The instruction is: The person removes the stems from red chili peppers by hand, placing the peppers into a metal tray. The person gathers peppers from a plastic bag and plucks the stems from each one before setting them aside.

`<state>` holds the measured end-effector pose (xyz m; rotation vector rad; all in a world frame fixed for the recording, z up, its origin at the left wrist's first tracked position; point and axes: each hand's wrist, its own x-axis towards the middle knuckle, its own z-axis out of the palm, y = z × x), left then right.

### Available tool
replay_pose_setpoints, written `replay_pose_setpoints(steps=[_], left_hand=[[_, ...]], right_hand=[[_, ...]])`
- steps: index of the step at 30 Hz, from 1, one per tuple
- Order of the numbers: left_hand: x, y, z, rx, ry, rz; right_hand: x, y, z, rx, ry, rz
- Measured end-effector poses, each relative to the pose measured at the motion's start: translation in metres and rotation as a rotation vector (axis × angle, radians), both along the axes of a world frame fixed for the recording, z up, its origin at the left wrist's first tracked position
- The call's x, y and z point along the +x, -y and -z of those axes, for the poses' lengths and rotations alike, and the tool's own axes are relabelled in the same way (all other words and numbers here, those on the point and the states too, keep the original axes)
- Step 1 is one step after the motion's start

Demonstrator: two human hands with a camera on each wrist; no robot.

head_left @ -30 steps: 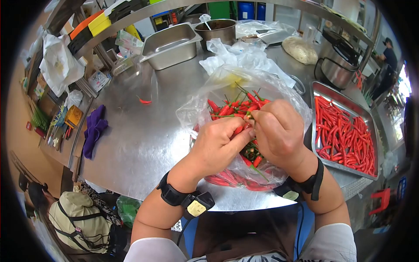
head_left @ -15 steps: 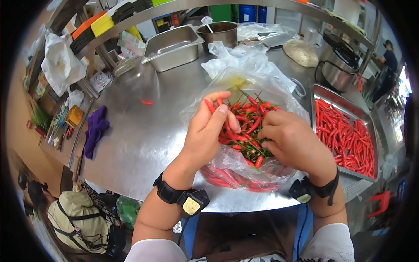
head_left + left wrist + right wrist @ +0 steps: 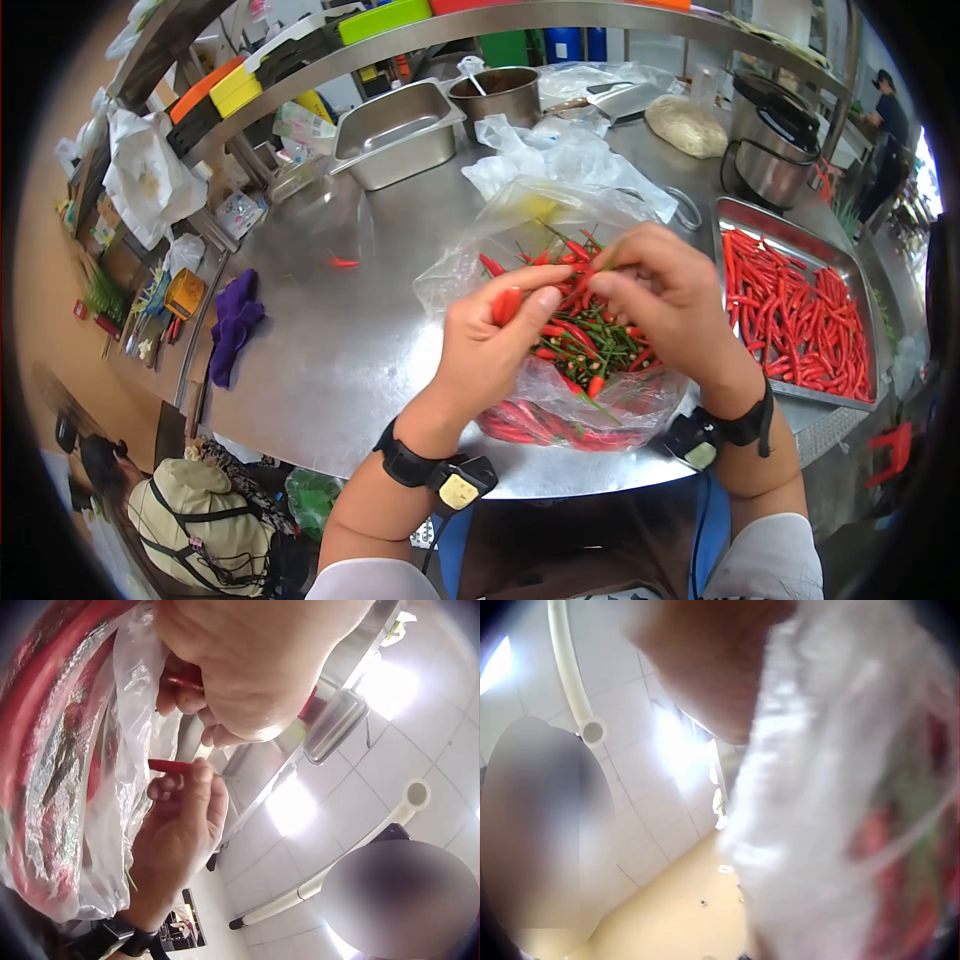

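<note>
A clear plastic bag (image 3: 640, 400) full of red chilies with green stems (image 3: 600, 335) lies open on the steel table. Above its left side my left hand (image 3: 485, 345) holds red chilies in curled fingers, one end showing by the thumb. My right hand (image 3: 670, 295) pinches a chili at its stem between thumb and fingertips, over the bag. In the left wrist view the right hand (image 3: 187, 817) pinches a red chili (image 3: 169, 766), and the left hand (image 3: 255, 667) curls above it. The right wrist view is blurred, with the bag (image 3: 795, 795) filling its right side.
A metal tray (image 3: 800, 393) of stemless red chilies stands at the right. Behind are a steel pan (image 3: 400, 150), a pot (image 3: 510, 100), white plastic bags (image 3: 560, 160) and a cooker (image 3: 775, 150). A purple cloth (image 3: 235, 325) and a lone chili (image 3: 344, 262) lie at the left.
My right hand has come up from the chilies in the bag with one pinched in its fingers. The left hand's raised fingers have lowered towards it.
</note>
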<state>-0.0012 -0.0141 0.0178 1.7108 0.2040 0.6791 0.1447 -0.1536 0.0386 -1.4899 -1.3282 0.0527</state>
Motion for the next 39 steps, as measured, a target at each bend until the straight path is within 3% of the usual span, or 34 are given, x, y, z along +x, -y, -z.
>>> replay_pose_setpoints(steps=[1,3,5,7,8,10,13,15,17,19,20,22,23,25,28,30,32,33,35,39], left_hand=[[0.003,0.001,0.003,0.157,0.073,-0.013],[0.007,0.001,0.007,0.262,0.182,-0.013],[0.01,-0.001,0.009,0.497,0.266,0.077],[0.01,0.003,0.01,0.421,0.279,0.084],[0.01,0.002,0.011,0.451,0.255,0.055],[0.013,0.002,0.015,0.491,0.273,0.012],[0.008,0.008,0.01,0.332,0.142,0.004],[0.007,0.008,0.013,0.232,0.097,-0.006],[0.002,0.007,0.008,-0.012,-0.003,0.094],[0.001,0.005,0.005,-0.002,0.008,0.031],[0.001,0.005,0.004,0.006,0.024,-0.032],[0.003,0.003,0.002,-0.028,0.07,-0.048],[0.002,0.002,0.0,-0.06,0.112,-0.065],[-0.001,0.003,-0.003,-0.051,0.091,-0.081],[-0.003,0.001,-0.001,0.112,-0.075,-0.025],[0.004,-0.002,0.006,0.558,0.08,0.008],[0.012,-0.003,0.008,0.655,0.159,-0.022],[0.014,-0.003,0.008,0.747,0.236,-0.055],[0.01,-0.005,0.007,0.786,0.182,-0.089],[0.008,-0.01,0.01,0.827,0.093,-0.137]], right_hand=[[-0.003,0.0,-0.002,0.004,0.003,-0.014],[-0.01,0.0,-0.005,0.048,-0.732,-0.248],[-0.014,-0.004,-0.002,0.102,-0.738,-0.28],[-0.014,-0.001,0.0,0.096,-0.518,-0.183],[-0.013,-0.002,0.002,0.087,-0.522,-0.181],[-0.009,-0.006,0.005,0.261,0.231,-0.044],[-0.008,-0.006,0.006,0.305,0.378,0.091],[-0.013,-0.008,0.005,0.288,0.358,0.114],[-0.013,-0.01,0.006,0.276,0.332,0.134],[-0.007,-0.013,0.006,0.31,0.357,0.311],[-0.007,-0.012,0.005,0.308,0.358,0.311],[-0.009,-0.007,-0.002,0.068,0.372,0.244],[-0.01,-0.001,-0.007,0.067,0.372,0.244],[-0.009,0.015,-0.013,-0.5,0.601,0.007],[-0.01,0.015,-0.001,-0.466,0.61,-0.028],[-0.01,0.012,0.0,-0.47,0.635,-0.005],[-0.007,0.006,0.003,-0.207,0.659,0.056],[-0.005,0.002,0.003,-0.207,0.658,0.058],[-0.002,-0.003,0.003,-0.067,0.721,0.159],[-0.004,-0.005,0.004,-0.03,0.729,0.112]])
